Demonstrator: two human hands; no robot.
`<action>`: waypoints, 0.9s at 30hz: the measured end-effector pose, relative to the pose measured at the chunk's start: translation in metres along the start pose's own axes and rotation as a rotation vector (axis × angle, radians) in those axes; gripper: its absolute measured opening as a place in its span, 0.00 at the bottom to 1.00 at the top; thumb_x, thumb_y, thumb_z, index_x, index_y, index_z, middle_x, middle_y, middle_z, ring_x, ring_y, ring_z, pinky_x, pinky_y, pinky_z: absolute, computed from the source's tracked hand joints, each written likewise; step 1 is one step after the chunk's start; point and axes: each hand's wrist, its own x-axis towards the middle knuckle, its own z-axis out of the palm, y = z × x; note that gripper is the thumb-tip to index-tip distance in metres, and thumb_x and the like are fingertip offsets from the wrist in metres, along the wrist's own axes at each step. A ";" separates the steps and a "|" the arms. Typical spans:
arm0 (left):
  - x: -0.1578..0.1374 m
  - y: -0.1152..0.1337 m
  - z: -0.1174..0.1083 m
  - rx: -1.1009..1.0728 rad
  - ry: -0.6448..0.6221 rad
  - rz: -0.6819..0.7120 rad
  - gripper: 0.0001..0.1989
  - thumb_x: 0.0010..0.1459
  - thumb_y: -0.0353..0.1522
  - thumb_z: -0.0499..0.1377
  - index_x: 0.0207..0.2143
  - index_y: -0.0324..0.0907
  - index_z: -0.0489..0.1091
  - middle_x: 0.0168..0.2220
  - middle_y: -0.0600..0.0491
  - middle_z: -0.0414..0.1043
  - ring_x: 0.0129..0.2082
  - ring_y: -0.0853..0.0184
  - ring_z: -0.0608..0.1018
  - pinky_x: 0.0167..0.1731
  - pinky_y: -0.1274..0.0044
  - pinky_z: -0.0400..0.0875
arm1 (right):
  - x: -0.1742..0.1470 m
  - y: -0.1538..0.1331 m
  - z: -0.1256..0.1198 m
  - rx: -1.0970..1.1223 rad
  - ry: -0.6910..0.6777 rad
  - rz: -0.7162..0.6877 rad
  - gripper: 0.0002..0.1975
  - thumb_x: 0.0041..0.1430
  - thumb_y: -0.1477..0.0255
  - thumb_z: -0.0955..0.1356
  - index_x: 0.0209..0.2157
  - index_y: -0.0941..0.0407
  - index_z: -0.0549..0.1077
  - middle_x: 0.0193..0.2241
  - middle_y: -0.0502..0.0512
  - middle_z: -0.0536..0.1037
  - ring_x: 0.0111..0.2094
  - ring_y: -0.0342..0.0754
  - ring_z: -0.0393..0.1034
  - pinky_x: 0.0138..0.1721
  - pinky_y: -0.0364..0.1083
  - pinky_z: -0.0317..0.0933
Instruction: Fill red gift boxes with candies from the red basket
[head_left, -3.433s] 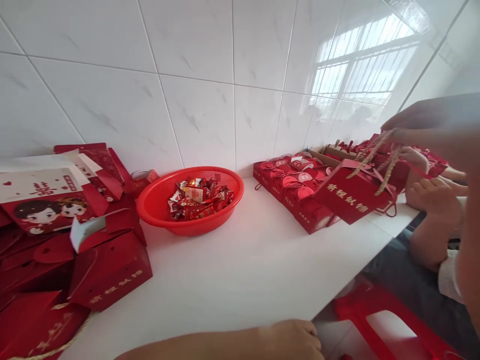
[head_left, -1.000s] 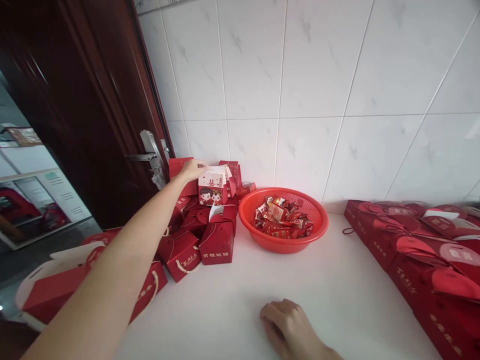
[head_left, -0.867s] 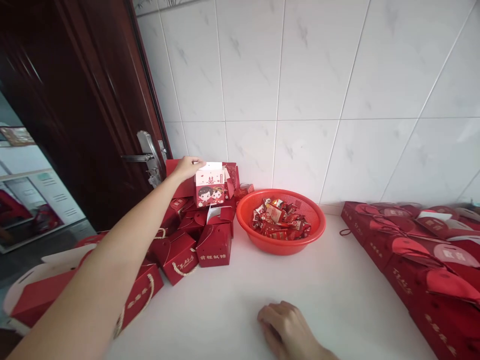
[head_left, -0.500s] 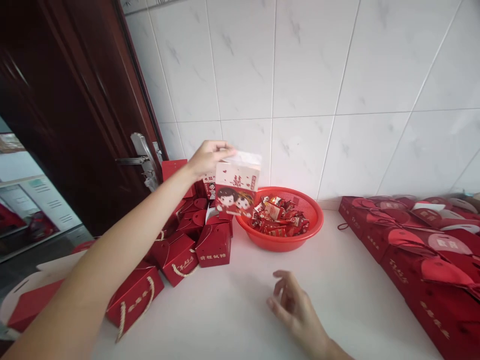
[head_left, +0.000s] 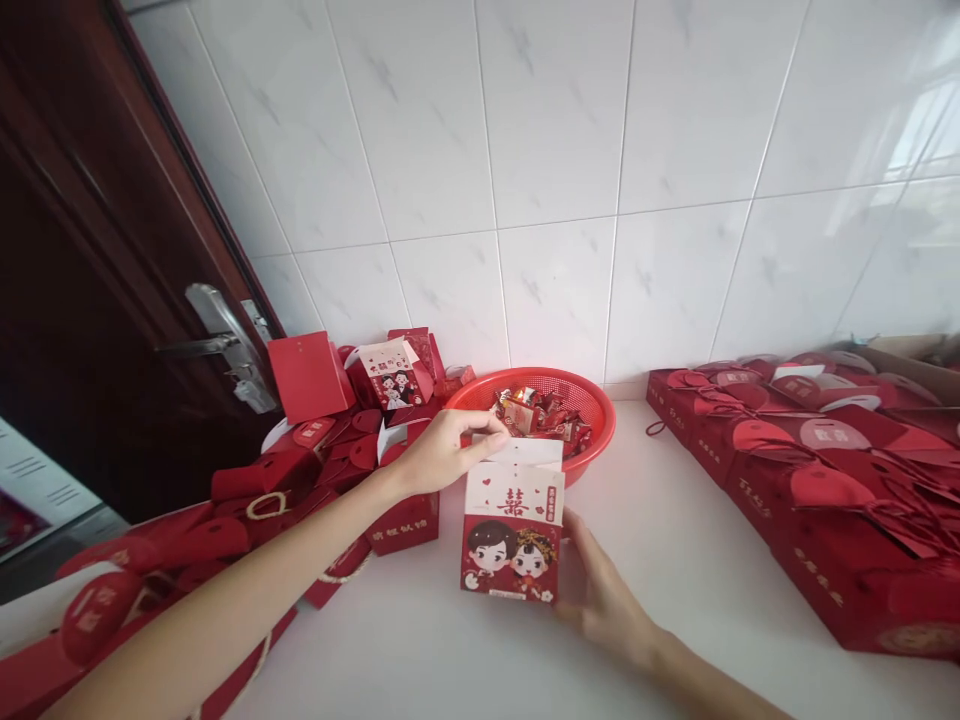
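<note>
Your left hand (head_left: pixel 448 448) pinches the top of an upright, couple-printed gift box (head_left: pixel 514 535), on the near side of the red basket (head_left: pixel 606 420) of wrapped candies (head_left: pixel 529 415). Your right hand (head_left: pixel 606 595) is at the box's right side, fingers partly hidden; whether it grips, I cannot tell.

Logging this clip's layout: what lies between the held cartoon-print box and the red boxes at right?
In the head view: the right hand, then bare white tabletop.

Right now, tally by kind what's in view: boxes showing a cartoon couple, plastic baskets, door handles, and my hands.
Boxes showing a cartoon couple: 2
Red plastic basket: 1
Door lever handle: 1
Left hand plus right hand: 2
Total: 6
</note>
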 end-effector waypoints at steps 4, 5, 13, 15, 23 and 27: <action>-0.014 -0.010 -0.003 0.036 -0.062 -0.085 0.16 0.63 0.42 0.56 0.32 0.40 0.75 0.31 0.52 0.77 0.32 0.66 0.76 0.35 0.76 0.72 | -0.002 0.006 -0.003 -0.063 -0.064 -0.006 0.51 0.48 0.70 0.74 0.70 0.50 0.48 0.67 0.64 0.59 0.65 0.63 0.57 0.64 0.63 0.53; -0.017 -0.012 -0.003 0.029 -0.079 -0.100 0.16 0.63 0.42 0.56 0.32 0.40 0.75 0.31 0.52 0.77 0.32 0.67 0.76 0.34 0.77 0.72 | -0.002 0.006 -0.004 -0.066 -0.065 -0.003 0.51 0.49 0.69 0.74 0.70 0.50 0.48 0.67 0.64 0.59 0.65 0.64 0.57 0.64 0.63 0.54; -0.006 -0.016 -0.027 -0.145 -0.455 -0.162 0.21 0.56 0.41 0.64 0.49 0.41 0.74 0.38 0.50 0.81 0.36 0.65 0.81 0.39 0.76 0.74 | 0.002 0.004 -0.001 -0.019 -0.047 0.059 0.43 0.56 0.63 0.73 0.68 0.50 0.52 0.63 0.65 0.66 0.63 0.62 0.60 0.63 0.62 0.55; 0.008 -0.017 -0.034 -0.166 -0.524 -0.162 0.23 0.56 0.43 0.65 0.51 0.41 0.73 0.40 0.47 0.81 0.40 0.62 0.82 0.43 0.73 0.74 | 0.002 0.006 0.001 -0.027 -0.054 0.104 0.43 0.56 0.63 0.73 0.68 0.51 0.52 0.61 0.65 0.67 0.62 0.62 0.61 0.62 0.63 0.56; 0.078 -0.051 -0.003 0.528 -0.672 -0.229 0.26 0.52 0.44 0.64 0.51 0.39 0.75 0.48 0.41 0.79 0.46 0.54 0.80 0.45 0.71 0.72 | 0.002 0.005 0.001 -0.022 -0.079 0.163 0.46 0.51 0.67 0.74 0.68 0.51 0.52 0.64 0.65 0.62 0.65 0.63 0.55 0.65 0.62 0.51; 0.094 -0.073 0.032 0.651 -0.837 -0.367 0.40 0.47 0.46 0.66 0.61 0.39 0.66 0.55 0.37 0.75 0.49 0.50 0.79 0.43 0.70 0.73 | 0.003 0.000 0.000 -0.037 -0.104 0.188 0.46 0.50 0.68 0.73 0.67 0.53 0.52 0.64 0.66 0.62 0.65 0.63 0.54 0.66 0.62 0.50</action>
